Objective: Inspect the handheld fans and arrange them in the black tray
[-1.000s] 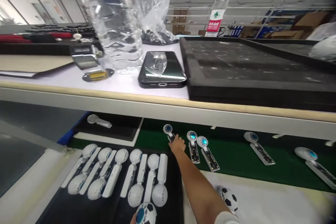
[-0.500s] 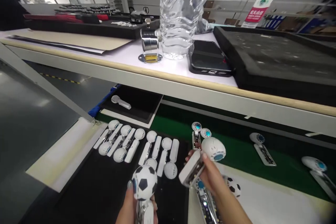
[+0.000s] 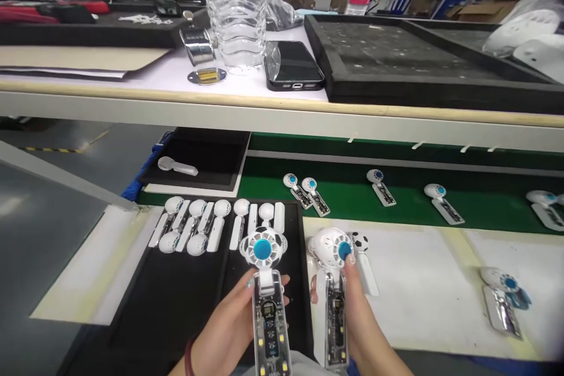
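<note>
While my left grip is closed around the clear handle of a football-patterned fan, my right grip is closed on a white-headed fan, thumb against the blue hub. A second white handle shows beside it; I can't tell how firmly that one is held. Both held fans run near to far, heads at the far end, circuit sides up towards me, nearly parallel and apart, the handles inward of each palm.

Just beyond the right grip, slightly to its right, a lying fan rests on the white desk, its ball head far and its handle slanting near and right; the right grip is much the nearer. Farther out, a close pair of fans sits on the green strip, ahead and a little left of that same grip, handles angled near-right.

From the left grip, the black tray spreads left and far, its rows of white fans along the far part, their long axes mostly near to far; the left grip is nearer those.
</note>
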`<state>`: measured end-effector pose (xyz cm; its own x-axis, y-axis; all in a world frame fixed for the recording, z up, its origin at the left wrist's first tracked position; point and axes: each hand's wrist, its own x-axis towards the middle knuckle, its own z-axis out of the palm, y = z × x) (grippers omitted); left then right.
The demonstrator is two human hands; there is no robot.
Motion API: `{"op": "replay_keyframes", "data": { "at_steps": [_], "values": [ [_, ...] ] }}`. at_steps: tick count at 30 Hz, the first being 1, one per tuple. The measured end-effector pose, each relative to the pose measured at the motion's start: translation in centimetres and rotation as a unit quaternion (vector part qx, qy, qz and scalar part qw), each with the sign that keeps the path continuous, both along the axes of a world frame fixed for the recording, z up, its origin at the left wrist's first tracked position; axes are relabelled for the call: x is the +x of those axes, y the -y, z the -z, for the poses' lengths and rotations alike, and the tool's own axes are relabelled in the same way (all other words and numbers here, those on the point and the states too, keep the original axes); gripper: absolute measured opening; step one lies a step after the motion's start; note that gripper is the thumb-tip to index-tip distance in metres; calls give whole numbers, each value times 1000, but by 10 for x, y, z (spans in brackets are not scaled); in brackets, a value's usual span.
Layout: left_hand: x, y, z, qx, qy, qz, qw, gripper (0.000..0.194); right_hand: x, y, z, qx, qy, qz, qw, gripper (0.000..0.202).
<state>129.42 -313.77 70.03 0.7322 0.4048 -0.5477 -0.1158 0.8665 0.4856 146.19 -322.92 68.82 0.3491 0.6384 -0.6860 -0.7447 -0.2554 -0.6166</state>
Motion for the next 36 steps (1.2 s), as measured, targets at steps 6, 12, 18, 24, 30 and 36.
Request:
{"op": "replay_keyframes", "data": {
  "at_steps": [6,12,18,24,30,36],
  "values": [
    [1,4,-3,-56,-1,29,998,47,-22,12,-39,39,-31,-22,999,49],
    [1,5,-23,-72,86,50,992,56,-28,10,-56,98,-54,-47,993,51],
    [3,2,-50,-12,115,16,993,46,-27,-6,-77,181,-87,-75,977,51],
    [4,-3,-68,17,130,-2,991,41,-33,-17,-87,209,-102,-85,969,46],
    [-34,-23,-18,118,1,-7,993,59,-51,-40,-54,125,6,-109,986,44],
    [-169,-84,115,351,-354,29,866,62,-98,-100,42,151,489,-404,758,28]
  ]
}}
